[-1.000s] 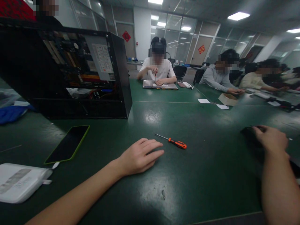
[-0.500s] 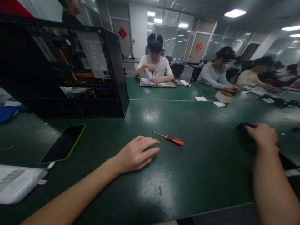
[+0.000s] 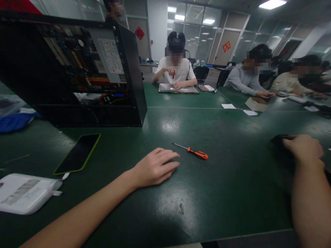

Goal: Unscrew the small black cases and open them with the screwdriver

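My left hand [image 3: 156, 167] rests palm down on the green table [image 3: 219, 196], its fingers loosely spread and holding nothing. Just beyond its fingertips lies a screwdriver [image 3: 198, 153] with an orange and black handle, its shaft pointing left. At the far right, my right hand [image 3: 305, 148] is closed on a dark, flat-looking black thing [image 3: 279, 141]. Its kind I cannot make out, since the hand and forearm cover most of it.
An open black computer case [image 3: 133, 79] stands at the left, its inner parts showing. Before it lie a phone [image 3: 79, 153] with a green edge and a white power bank [image 3: 28, 193]. Opposite, a person [image 3: 178, 70] works with a screwdriver on a flat panel [image 3: 178, 89]. Further right sits a small box [image 3: 256, 104].
The view has turned slightly left, so everything sits further right in the picture. My left hand keeps its place beside the screwdriver, and my right hand still grips the black thing.
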{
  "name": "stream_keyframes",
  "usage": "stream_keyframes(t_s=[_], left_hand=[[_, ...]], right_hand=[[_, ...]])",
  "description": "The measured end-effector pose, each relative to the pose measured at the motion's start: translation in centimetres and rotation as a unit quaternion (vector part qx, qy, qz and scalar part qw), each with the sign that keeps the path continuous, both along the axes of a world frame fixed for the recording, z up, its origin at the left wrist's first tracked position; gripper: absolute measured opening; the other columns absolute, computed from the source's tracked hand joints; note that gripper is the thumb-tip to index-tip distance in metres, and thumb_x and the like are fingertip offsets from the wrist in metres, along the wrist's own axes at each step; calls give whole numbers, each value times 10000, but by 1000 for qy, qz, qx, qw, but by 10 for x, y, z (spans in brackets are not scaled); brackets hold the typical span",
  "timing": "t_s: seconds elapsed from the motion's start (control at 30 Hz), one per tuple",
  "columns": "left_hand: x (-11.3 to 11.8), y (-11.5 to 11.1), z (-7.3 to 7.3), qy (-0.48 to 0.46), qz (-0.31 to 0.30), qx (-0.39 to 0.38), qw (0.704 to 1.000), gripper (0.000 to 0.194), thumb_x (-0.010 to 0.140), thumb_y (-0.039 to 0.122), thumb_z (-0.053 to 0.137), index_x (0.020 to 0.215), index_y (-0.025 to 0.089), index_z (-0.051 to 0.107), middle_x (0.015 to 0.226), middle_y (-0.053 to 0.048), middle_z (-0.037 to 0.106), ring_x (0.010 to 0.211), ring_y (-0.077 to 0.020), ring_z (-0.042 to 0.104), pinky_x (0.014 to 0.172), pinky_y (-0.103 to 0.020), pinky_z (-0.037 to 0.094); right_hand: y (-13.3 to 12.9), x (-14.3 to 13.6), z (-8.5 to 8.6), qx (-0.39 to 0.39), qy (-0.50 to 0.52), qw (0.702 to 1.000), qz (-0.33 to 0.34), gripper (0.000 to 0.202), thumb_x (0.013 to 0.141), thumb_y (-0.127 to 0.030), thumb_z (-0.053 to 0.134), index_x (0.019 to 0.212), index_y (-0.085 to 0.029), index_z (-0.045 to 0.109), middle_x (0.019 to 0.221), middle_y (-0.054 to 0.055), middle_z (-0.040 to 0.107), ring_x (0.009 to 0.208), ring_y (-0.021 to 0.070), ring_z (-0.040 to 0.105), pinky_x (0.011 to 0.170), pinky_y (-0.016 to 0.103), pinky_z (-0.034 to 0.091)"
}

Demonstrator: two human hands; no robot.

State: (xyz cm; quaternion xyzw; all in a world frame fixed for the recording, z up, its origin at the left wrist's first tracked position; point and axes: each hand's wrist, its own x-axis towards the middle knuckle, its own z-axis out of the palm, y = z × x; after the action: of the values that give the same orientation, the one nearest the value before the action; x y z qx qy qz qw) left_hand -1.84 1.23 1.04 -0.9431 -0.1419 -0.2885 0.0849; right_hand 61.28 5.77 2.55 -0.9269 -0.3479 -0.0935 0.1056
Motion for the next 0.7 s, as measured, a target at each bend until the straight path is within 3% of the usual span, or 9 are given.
stream_keyframes(t_s=[0.07,0.17,0.47,0.7], left_hand=[[0,0,-1,6,0,-2,1000,231,992,139,577,1205,156,665,1270,-153,711,1136,-271,687,947,-420,557],[-1,0,-1,17,2,-3,1000,226,999,151,562,1198,168,668,1283,-149,711,1144,-269,687,951,-419,556],[1,2,-1,59,-6,-4,998,193,1026,172,534,1144,165,687,1280,-124,723,1177,-274,661,951,-412,527],[2,2,-2,80,-23,-28,996,194,1016,174,540,1138,162,690,1264,-122,723,1181,-272,653,956,-408,501]], right_hand=[[0,-6,2,-20,22,999,-39,512,828,-457,658,1211,-136,771,1163,328,697,1112,506,695,807,556,580],[-2,-13,4,-24,31,998,-47,540,870,-475,613,1261,-128,747,1231,321,682,1163,515,665,840,546,562],[-1,-17,-2,-12,11,999,-37,576,933,-455,578,1175,40,745,1141,375,689,1121,520,666,816,509,545],[0,-9,-7,3,-14,999,-31,561,907,-479,609,1042,40,772,1006,363,700,1099,504,665,795,496,537]])
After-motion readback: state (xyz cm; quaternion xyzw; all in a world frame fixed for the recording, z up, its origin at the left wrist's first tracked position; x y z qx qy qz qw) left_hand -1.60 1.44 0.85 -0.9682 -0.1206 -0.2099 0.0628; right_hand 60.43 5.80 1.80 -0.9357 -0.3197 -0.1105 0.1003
